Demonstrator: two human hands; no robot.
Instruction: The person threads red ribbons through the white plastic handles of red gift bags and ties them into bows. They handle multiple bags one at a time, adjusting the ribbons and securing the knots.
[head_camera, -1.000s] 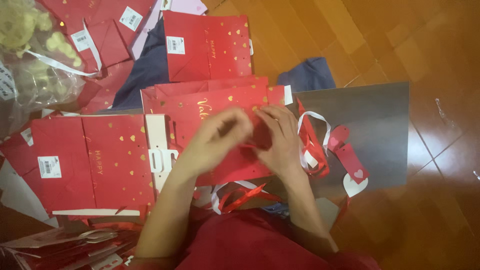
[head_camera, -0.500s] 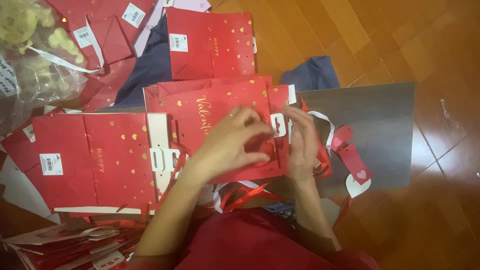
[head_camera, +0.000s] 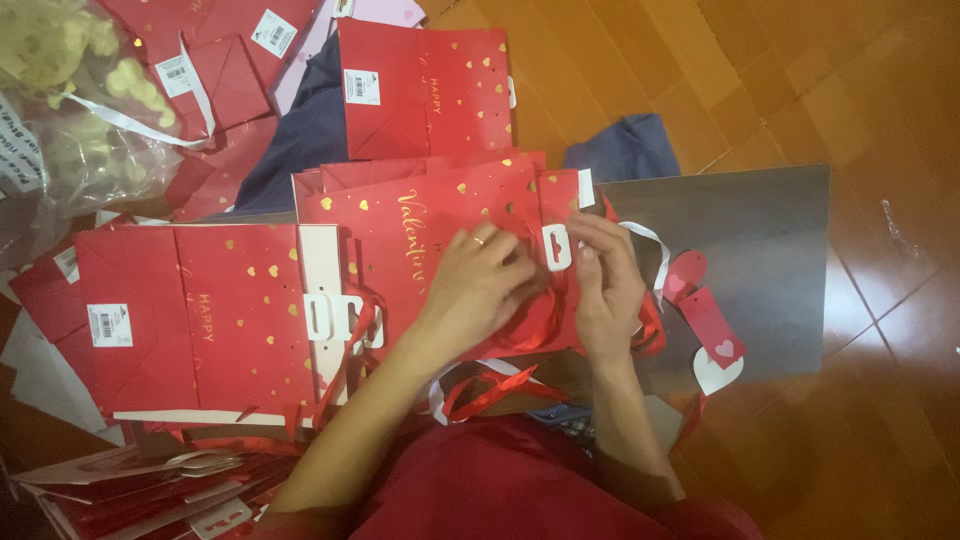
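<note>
Several flat red gift bags lie spread over a wooden floor (head_camera: 800, 80) and a grey board (head_camera: 760, 260). One bag at the top (head_camera: 425, 90) lies folded, with a small white barcode sticker (head_camera: 361, 85) near its left edge and gold hearts scattered on its right half. Another flat bag on the left (head_camera: 200, 320) carries a white barcode sticker (head_camera: 108, 324) on its folded base and a white cardboard strip along its mouth. More stickered red bags (head_camera: 225, 60) lie at the upper left, beside a clear plastic bag with yellowish contents (head_camera: 70, 110). Red and white heart-marked tags (head_camera: 712, 335) rest on the grey board to the right.

The bag being worked on (head_camera: 420, 250) lies flat in the middle, partly on the board, red with gold hearts and gold script lettering, its mouth turned to the right. The left hand (head_camera: 490, 285), wearing a ring, presses down on the bag with fingers curled around red ribbon (head_camera: 540, 325). The right hand (head_camera: 605, 290) pinches at the bag's mouth just beside a white tab (head_camera: 556, 246), fingers closed on the ribbon there. A white ribbon loop (head_camera: 650, 245) trails past the right hand.
</note>
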